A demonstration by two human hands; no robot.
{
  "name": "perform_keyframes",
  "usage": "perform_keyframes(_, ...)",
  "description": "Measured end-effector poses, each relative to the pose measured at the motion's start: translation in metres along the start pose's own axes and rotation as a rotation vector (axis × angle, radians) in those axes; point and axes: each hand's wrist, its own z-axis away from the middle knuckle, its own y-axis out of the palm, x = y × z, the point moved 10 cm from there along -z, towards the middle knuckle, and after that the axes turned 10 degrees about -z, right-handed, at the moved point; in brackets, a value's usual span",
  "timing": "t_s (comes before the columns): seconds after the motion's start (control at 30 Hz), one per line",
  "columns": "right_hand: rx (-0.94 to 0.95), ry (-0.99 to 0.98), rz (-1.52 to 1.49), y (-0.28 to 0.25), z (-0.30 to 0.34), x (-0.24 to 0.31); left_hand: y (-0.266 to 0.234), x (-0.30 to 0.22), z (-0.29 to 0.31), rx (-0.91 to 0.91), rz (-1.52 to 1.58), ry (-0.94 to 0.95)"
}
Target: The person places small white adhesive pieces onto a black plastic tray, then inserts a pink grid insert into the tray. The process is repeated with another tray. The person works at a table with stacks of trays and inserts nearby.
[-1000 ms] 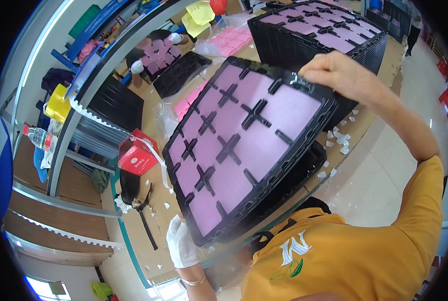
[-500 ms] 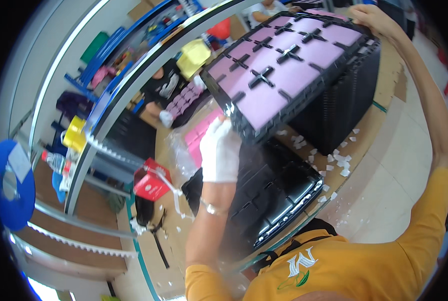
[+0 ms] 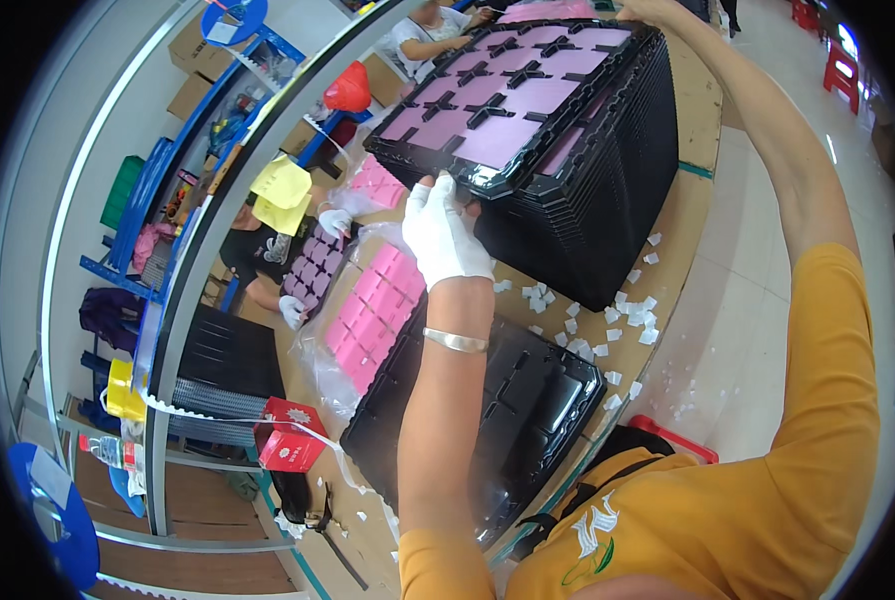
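A black plastic tray [image 3: 488,113] with pink-lilac pads and raised black crosses sits on top of a tall stack of similar black trays [image 3: 577,225]. It lies slightly askew, with a strip of pink showing beneath its right edge. My left hand [image 3: 445,235], in a white glove with bare fingertips, is closed on its near left corner. At its far right corner, my right hand [image 3: 649,10] reaches over the rim, its fingers partly cut off by the picture's edge. Below my left forearm, another black tray [image 3: 537,400] rests on the table without pads.
White scraps [image 3: 622,310] litter the table [image 3: 702,130] beside the stack. Pink padded sheets [image 3: 372,315] lie on clear plastic at left. Across the table, a co-worker's gloved hands hold a lilac sheet [image 3: 314,265]. A red box [image 3: 289,435] stands near a metal frame post [image 3: 164,420].
The tray in my hands has come down from a tilted position onto the stack, leftward in the picture. My view has shifted, and the co-worker's sheet now shows more fully.
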Motion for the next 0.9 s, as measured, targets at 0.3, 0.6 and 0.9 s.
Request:
perform_keyframes(0.3,0.016,-0.197,0.543,-0.022,0.033,0.034,0.028,-0.006,0.036,0.039,-0.164,0.029)
perform_keyframes(0.6,-0.089,-0.312,0.471,0.009,0.001,0.051,0.002,-0.009,0.033,0.003,-0.125,-0.009)
perform_keyframes(0.9,-0.458,-0.431,-0.287,-0.014,0.186,0.179,-0.042,0.001,0.055,0.072,-0.275,-0.094)
